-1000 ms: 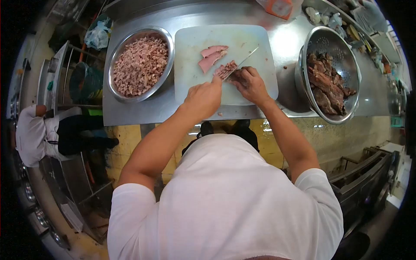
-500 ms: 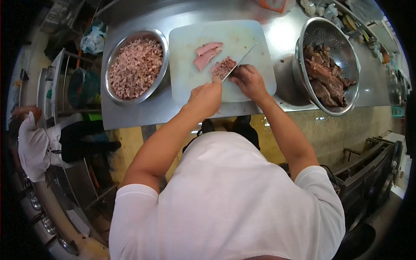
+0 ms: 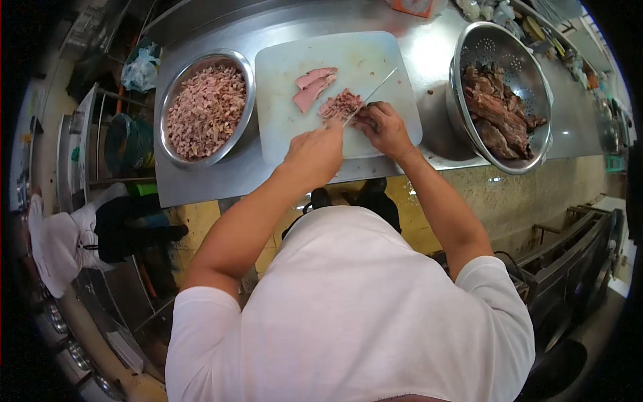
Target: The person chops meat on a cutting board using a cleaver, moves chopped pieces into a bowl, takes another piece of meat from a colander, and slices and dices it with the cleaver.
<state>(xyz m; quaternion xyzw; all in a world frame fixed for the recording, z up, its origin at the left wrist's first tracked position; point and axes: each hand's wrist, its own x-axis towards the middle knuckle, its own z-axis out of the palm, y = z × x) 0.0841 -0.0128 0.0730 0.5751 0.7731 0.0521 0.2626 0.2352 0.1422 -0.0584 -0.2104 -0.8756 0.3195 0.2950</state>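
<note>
My left hand [image 3: 313, 153] is closed around the handle of a knife, its thin blade [image 3: 372, 94] slanting up and right over the white cutting board [image 3: 368, 57]. On the board's right side, my right hand [image 3: 388, 130] has its fingers curled over a dark piece of meat [image 3: 362, 119] against the blade; the fingers hide most of that piece. Left of the blade lies a small heap of chopped pink meat [image 3: 340, 104]. Two pink meat slices [image 3: 313, 88] rest farther up the board, apart from both hands.
A steel bowl [image 3: 249, 107] full of diced meat stands left of the board. On the right, a steel colander [image 3: 469, 40] holds large browned meat pieces. An orange box [image 3: 412, 7] sits at the table's far edge. Another person [image 3: 60, 244] is at the far left.
The view has shifted slightly, moving the board and bowls a little in the picture. Both hands keep their places at the meat. The person at the left has leaned differently.
</note>
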